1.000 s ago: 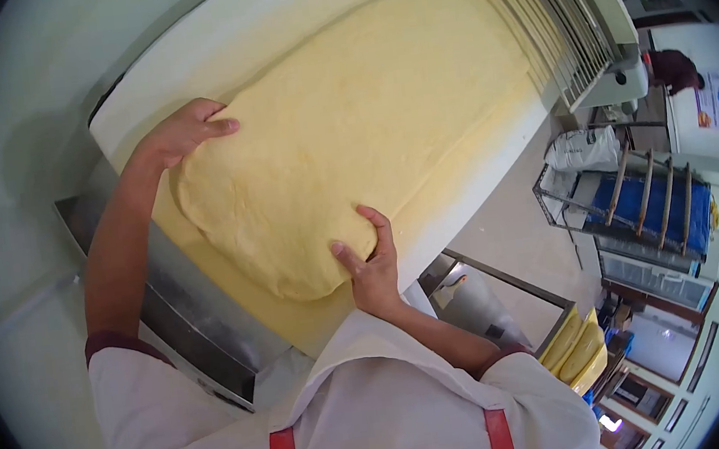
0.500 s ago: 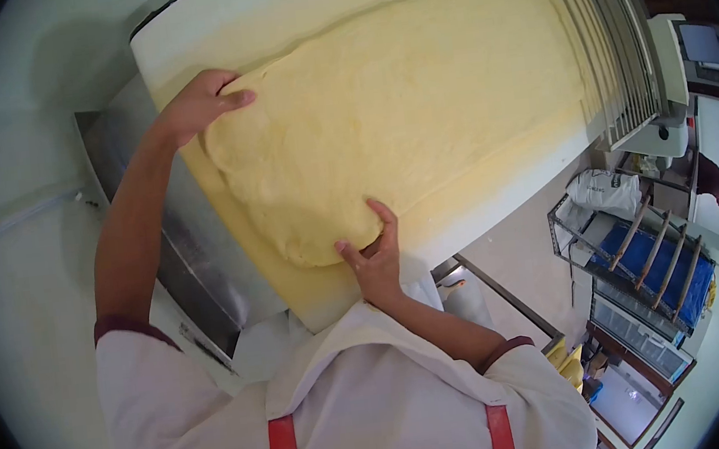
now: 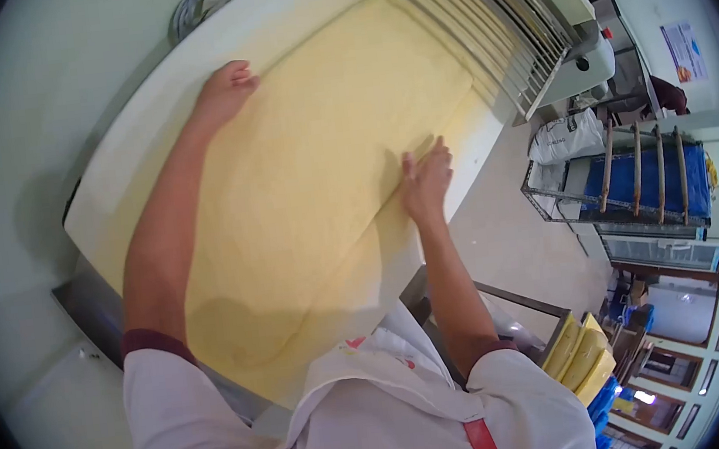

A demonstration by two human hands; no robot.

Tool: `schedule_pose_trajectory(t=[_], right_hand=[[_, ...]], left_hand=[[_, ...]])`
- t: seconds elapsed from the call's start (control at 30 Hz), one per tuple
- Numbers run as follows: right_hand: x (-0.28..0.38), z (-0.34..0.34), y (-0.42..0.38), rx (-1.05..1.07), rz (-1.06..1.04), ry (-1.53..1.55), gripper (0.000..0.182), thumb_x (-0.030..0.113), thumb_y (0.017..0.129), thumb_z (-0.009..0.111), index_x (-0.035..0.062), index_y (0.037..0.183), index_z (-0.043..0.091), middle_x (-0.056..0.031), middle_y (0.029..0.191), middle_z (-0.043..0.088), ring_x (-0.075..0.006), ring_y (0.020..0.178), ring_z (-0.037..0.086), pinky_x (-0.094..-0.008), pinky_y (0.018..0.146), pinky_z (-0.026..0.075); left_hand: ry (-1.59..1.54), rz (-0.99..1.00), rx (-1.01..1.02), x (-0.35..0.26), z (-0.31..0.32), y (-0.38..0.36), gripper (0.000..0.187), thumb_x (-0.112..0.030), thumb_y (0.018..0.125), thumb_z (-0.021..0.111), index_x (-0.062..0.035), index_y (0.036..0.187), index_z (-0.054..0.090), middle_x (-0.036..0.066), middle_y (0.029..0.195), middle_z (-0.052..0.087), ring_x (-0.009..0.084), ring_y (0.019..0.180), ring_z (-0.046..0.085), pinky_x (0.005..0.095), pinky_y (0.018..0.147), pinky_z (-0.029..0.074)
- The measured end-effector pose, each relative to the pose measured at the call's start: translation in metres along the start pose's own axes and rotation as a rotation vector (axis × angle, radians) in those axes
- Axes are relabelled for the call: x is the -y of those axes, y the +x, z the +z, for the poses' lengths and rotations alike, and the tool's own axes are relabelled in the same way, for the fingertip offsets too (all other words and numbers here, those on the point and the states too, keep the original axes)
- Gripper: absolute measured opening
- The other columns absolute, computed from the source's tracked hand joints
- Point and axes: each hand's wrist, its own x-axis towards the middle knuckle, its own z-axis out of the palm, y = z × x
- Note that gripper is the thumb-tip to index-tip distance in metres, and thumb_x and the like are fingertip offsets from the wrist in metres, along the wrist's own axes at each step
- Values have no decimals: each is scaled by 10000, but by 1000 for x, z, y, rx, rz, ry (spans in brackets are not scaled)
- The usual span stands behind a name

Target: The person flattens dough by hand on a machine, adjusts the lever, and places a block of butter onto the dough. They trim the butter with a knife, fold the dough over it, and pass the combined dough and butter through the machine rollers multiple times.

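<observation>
A broad sheet of pale yellow dough (image 3: 318, 159) lies along the white belt of a dough sheeter (image 3: 119, 149). My left hand (image 3: 227, 91) is at the dough's left long edge, its fingers curled in and nothing showing in them. Across the sheet, my right hand (image 3: 428, 180) is over the right edge of the dough, with thumb and fingers apart. The dough's near end lies flat close to my apron (image 3: 388, 414), in the shadow of my head.
A metal bar guard (image 3: 526, 58) crosses the belt at the far end, beside the machine's housing (image 3: 567, 71). To the right stand a rack with a blue sheet (image 3: 627, 183), a white sack (image 3: 565, 137) and yellow trays (image 3: 584, 359). A wall runs along the left.
Both hands have let go of the dough's near end and moved forward along its sides. That end now lies flat nearer to me. The view has turned and shifted.
</observation>
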Motion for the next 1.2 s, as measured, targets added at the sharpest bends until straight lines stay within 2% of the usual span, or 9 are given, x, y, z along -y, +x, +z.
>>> schedule_pose_trajectory(t=[0.03,0.13,0.17,0.33,0.53,0.67,0.73,0.87,1.2], right_hand=[[6,15,6,-92,-79,-38,644,70,921,553,-37,1446,196,-241,1493,263,-364,1374,291,-432,1132,238],[29,9,6,-228,74,1433,580,-3,904,538,16,1423,280,-243,1406,373,-314,1336,338,-418,1115,277],[34,3,-2,-205,225,1541,558,-72,875,535,48,1381,333,-182,1359,425,-249,1252,430,-369,1046,378],[42,3,-44,227,292,1229,486,-68,810,660,33,1253,489,-88,1240,499,-181,1188,465,-296,974,425],[43,3,-65,261,308,1241,472,-29,824,678,45,1247,482,-71,1217,490,-179,1146,468,-293,969,426],[61,-10,-84,258,332,1454,518,-35,845,651,56,1303,428,-100,1257,468,-181,1134,495,-282,952,440],[53,5,-105,298,237,1261,537,-54,849,634,61,1322,407,-109,1261,465,-181,1130,499,-283,955,440],[61,-1,-134,406,366,1339,573,-74,845,628,69,1343,382,-111,1269,462,-195,1155,488,-298,988,418],[67,1,-211,525,187,1102,590,-50,847,644,59,1358,369,-99,1238,485,-152,1020,544,-262,890,460]], left_hand=[[-35,-2,42,-16,16,16,473,-288,858,683,9,1210,574,139,1124,650,211,1003,624,335,871,489],[179,-335,227,-63,38,48,525,-321,837,701,18,1215,569,145,1134,647,219,1003,617,350,875,483],[235,-266,259,-68,40,47,537,-327,832,706,23,1216,567,147,1141,644,222,1014,611,356,880,479],[347,58,303,-53,34,27,510,-263,864,698,36,1248,544,136,1125,650,206,1067,589,327,936,441],[-53,-308,486,-34,3,8,400,-166,911,650,30,1244,547,94,1133,643,164,998,609,327,868,483],[-85,-283,613,-30,-23,-9,382,-178,918,648,39,1220,561,87,1105,649,150,981,607,322,846,494],[-72,-320,649,-21,-37,-28,377,-190,916,652,41,1202,572,80,1089,652,145,969,605,318,846,493],[-103,-298,510,-13,-51,-56,375,-201,908,658,38,1188,588,87,1084,656,156,960,607,319,835,490],[-83,-285,411,6,-83,-101,364,-233,886,672,33,1131,622,69,1017,660,152,901,597,327,785,475]])
